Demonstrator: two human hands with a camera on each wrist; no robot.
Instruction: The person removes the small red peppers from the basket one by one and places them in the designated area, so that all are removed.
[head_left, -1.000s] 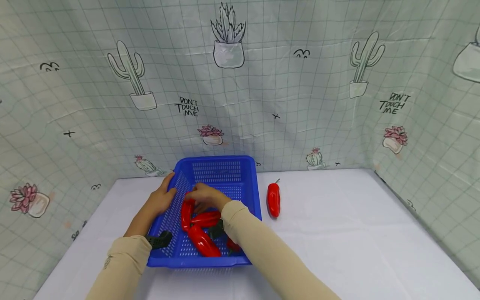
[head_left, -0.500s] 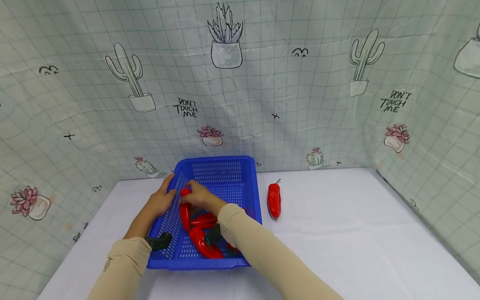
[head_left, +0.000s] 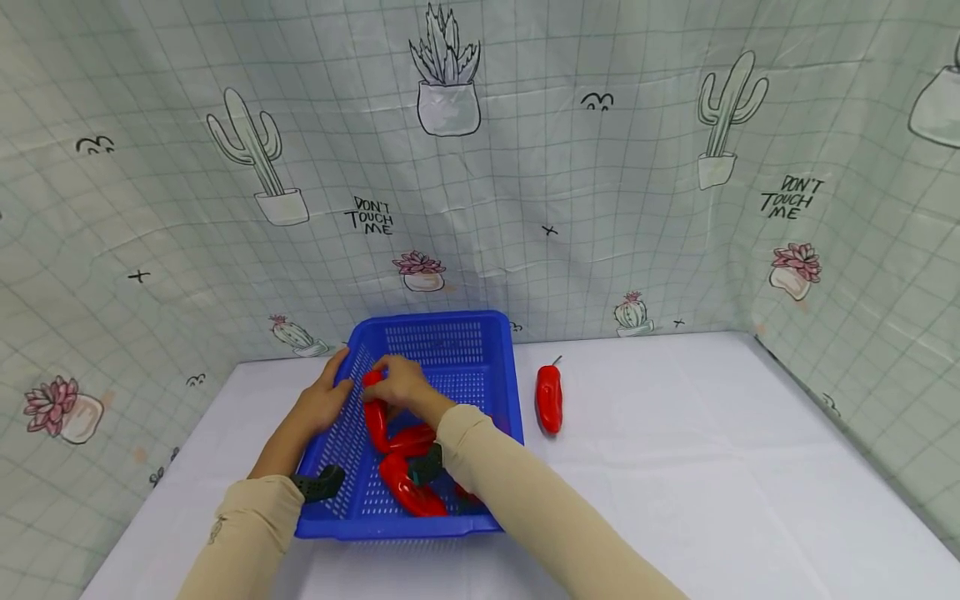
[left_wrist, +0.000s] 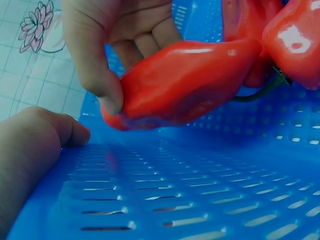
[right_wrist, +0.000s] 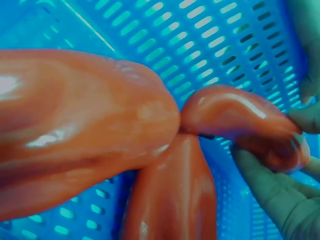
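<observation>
My right hand (head_left: 405,387) pinches the far end of a long red chili pepper (head_left: 377,423) near the left wall inside a blue plastic basket (head_left: 431,317). In the right wrist view, thumb and fingers hold the curved pepper (right_wrist: 230,111) by one end, while its other end meets two more peppers. The left wrist view has the held pepper (left_wrist: 185,82) tilted above the slotted basket wall. My left hand (head_left: 318,403) grips the basket's left rim, thumb on the inner side. Other red peppers (head_left: 408,487) lie in the basket, partly hidden by my right sleeve.
To the right of the basket, a single red pepper (head_left: 550,400) with a stem lies on the white table (head_left: 697,442). A grid-patterned cloth (head_left: 510,167) with cactus drawings hangs behind and on both sides. Dark wrist-worn gear (head_left: 321,483) sits at each cuff.
My right hand has shifted slightly left and away, raising the far end of the pepper it holds. The left hand stays on the rim. Peppers inside have shifted a little.
</observation>
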